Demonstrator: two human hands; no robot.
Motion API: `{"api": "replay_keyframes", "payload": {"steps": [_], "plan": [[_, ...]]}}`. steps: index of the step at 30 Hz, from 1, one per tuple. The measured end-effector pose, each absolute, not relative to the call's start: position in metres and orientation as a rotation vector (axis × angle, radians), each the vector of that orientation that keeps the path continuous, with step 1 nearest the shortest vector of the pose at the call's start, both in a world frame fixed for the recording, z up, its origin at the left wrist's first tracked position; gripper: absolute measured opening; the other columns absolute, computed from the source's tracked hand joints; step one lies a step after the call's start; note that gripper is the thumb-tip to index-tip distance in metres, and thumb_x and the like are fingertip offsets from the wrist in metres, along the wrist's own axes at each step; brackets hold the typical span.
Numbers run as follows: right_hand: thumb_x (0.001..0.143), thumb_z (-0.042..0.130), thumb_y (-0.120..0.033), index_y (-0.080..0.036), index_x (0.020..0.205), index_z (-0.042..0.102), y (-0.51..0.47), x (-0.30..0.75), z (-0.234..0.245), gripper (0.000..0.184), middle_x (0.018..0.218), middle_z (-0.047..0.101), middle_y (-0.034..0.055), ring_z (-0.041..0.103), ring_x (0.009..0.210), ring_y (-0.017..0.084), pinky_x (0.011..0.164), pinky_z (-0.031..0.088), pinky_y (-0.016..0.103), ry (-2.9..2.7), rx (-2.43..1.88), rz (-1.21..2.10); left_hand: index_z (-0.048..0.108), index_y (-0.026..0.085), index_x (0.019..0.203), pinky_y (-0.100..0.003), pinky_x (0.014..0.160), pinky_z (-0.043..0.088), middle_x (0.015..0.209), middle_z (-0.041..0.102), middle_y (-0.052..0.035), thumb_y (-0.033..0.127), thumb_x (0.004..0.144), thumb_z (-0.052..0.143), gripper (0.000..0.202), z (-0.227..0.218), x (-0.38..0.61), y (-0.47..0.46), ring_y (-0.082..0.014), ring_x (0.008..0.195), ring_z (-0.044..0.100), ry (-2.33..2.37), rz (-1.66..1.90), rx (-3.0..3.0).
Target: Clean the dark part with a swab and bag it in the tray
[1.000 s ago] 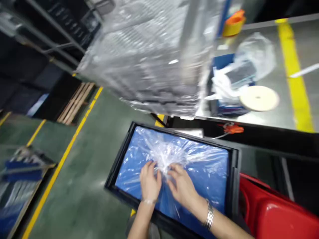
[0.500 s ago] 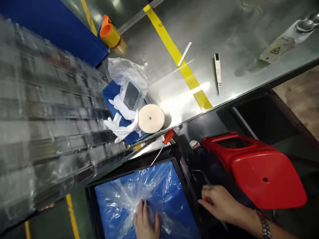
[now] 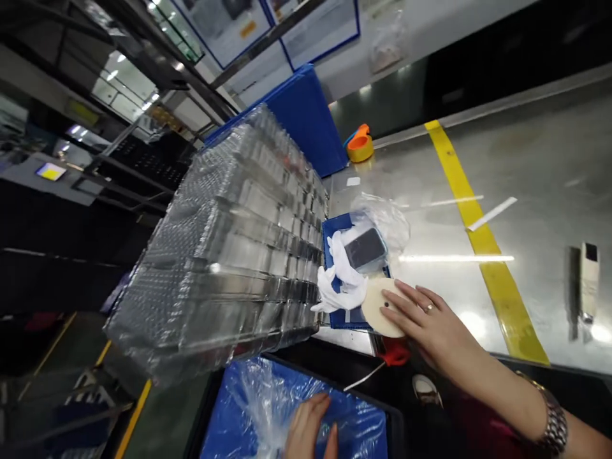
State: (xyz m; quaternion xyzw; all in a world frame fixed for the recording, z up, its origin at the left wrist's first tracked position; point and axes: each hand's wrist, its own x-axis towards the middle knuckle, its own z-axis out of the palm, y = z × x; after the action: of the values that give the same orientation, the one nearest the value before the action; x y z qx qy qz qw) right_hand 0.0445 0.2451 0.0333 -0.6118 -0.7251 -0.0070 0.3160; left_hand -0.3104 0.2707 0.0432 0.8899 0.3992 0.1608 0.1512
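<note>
The right hand (image 3: 433, 322) reaches across the near edge of the steel worktop (image 3: 526, 191), its fingers (image 3: 411, 299) spread flat and laid on the cream-coloured tape roll (image 3: 377, 306), not curled round it. The roll lies flat at the worktop's near edge, touching a white glove (image 3: 342, 277) and partly over a blue tray (image 3: 335, 229); just behind it sits a dark device in a clear bag (image 3: 368, 245). The left hand (image 3: 310, 430) rests below on the bunched clear plastic bag (image 3: 268, 408) over a blue sheet in a black crate (image 3: 377, 408), fingers loosely open, pressing rather than gripping. A tall stack of clear blister trays (image 3: 229, 248) stands to the left. An orange tape dispenser (image 3: 359, 143) sits farther back, and a white utility knife (image 3: 588, 280) lies beyond the yellow line (image 3: 478, 236).
</note>
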Motion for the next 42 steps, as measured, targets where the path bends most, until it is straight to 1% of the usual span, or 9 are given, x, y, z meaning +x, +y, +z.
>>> {"api": "replay_keyframes", "payload": {"steps": [4, 7, 9, 13, 15, 18, 21, 32, 42], "plan": [[0.098, 0.045, -0.009, -0.018, 0.140, 0.053, 0.274, 0.070, 0.047, 0.044, 0.144, 0.060, 0.0059, 0.047, 0.139, 0.023, 0.100, 0.056, 0.038, -1.982, -1.510, 0.000, 0.055, 0.017, 0.130, -0.036, 0.096, 0.057, 0.121, 0.068, -0.0127, 0.008, 0.091, 0.054, 0.039, 0.084, -0.254, 0.307, -0.0218, 0.115, 0.064, 0.773, 0.442, 2.622], [0.099, 0.048, -0.011, -0.017, 0.141, 0.054, 0.316, 0.088, 0.058, 0.043, 0.146, 0.057, 0.0075, 0.044, 0.142, 0.025, 0.109, 0.051, 0.043, -2.019, -1.532, 0.004, 0.057, 0.013, 0.128, -0.051, 0.115, 0.045, 0.127, 0.068, -0.0127, 0.005, 0.091, 0.049, 0.039, 0.100, -0.208, 0.347, -0.0241, 0.127, 0.059, 0.552, 0.450, 2.714], [0.099, 0.047, -0.012, -0.015, 0.136, 0.059, 0.352, 0.097, 0.062, 0.039, 0.144, 0.059, 0.0095, 0.043, 0.142, 0.028, 0.111, 0.049, 0.046, -2.063, -1.557, -0.005, 0.058, 0.012, 0.130, -0.061, 0.120, 0.036, 0.135, 0.064, -0.0123, 0.010, 0.096, 0.047, 0.036, 0.097, -0.181, 0.374, -0.0293, 0.138, 0.049, 0.547, 0.302, 2.745], [0.096, 0.051, -0.011, -0.010, 0.129, 0.064, 0.394, 0.100, 0.069, 0.036, 0.140, 0.060, 0.0167, 0.044, 0.139, 0.039, 0.112, 0.041, 0.060, -2.142, -1.651, -0.017, 0.058, -0.002, 0.132, -0.066, 0.120, 0.034, 0.144, 0.055, -0.0227, 0.019, 0.099, 0.044, 0.042, 0.074, -0.149, 0.415, -0.0401, 0.143, 0.041, 0.835, 0.180, 2.840], [0.094, 0.055, -0.012, -0.011, 0.125, 0.066, 0.389, 0.092, 0.072, 0.033, 0.135, 0.062, 0.0173, 0.049, 0.133, 0.040, 0.106, 0.043, 0.061, -2.193, -1.669, -0.004, 0.054, -0.003, 0.138, -0.063, 0.121, 0.033, 0.150, 0.050, -0.0227, 0.018, 0.100, 0.040, 0.046, 0.065, -0.143, 0.427, -0.0393, 0.146, 0.036, 0.916, 0.226, 2.806], [0.093, 0.060, -0.016, -0.017, 0.093, 0.072, 0.369, 0.070, 0.070, 0.013, 0.098, 0.071, 0.0075, 0.064, 0.097, 0.027, 0.080, 0.053, 0.041, -2.353, -1.625, 0.104, 0.048, 0.000, 0.144, -0.059, 0.123, 0.033, 0.154, 0.045, -0.0197, 0.015, 0.100, 0.034, 0.049, 0.057, -0.143, 0.437, -0.0360, 0.150, 0.029, 0.913, 0.336, 2.665], [0.087, 0.069, -0.012, -0.016, 0.072, 0.067, 0.359, 0.046, 0.056, 0.015, 0.076, 0.067, 0.0017, 0.063, 0.076, 0.020, 0.069, 0.052, 0.034, -2.519, -1.609, 0.206, 0.048, 0.000, 0.143, -0.055, 0.123, 0.034, 0.155, 0.044, -0.0197, 0.011, 0.098, 0.032, 0.049, 0.050, -0.145, 0.442, -0.0327, 0.153, 0.023, 0.843, 0.403, 2.569], [0.090, 0.068, -0.013, -0.011, 0.090, 0.069, 0.371, 0.011, 0.030, 0.003, 0.093, 0.071, 0.0055, 0.067, 0.088, 0.019, 0.079, 0.057, 0.036, -2.713, -1.828, 0.154, 0.048, 0.002, 0.141, -0.057, 0.122, 0.036, 0.156, 0.043, -0.0205, 0.010, 0.095, 0.040, 0.047, 0.044, -0.146, 0.440, -0.0336, 0.153, 0.020, 0.833, 0.449, 2.571], [0.093, 0.064, -0.015, -0.013, 0.086, 0.068, 0.367, 0.017, 0.037, 0.008, 0.090, 0.069, 0.0030, 0.064, 0.092, 0.020, 0.088, 0.052, 0.040, -2.643, -1.743, 0.151, 0.055, 0.009, 0.136, -0.061, 0.122, 0.032, 0.149, 0.053, -0.0162, 0.008, 0.097, 0.040, 0.042, 0.053, -0.148, 0.435, -0.0310, 0.148, 0.036, 0.809, 0.537, 2.517]]}}
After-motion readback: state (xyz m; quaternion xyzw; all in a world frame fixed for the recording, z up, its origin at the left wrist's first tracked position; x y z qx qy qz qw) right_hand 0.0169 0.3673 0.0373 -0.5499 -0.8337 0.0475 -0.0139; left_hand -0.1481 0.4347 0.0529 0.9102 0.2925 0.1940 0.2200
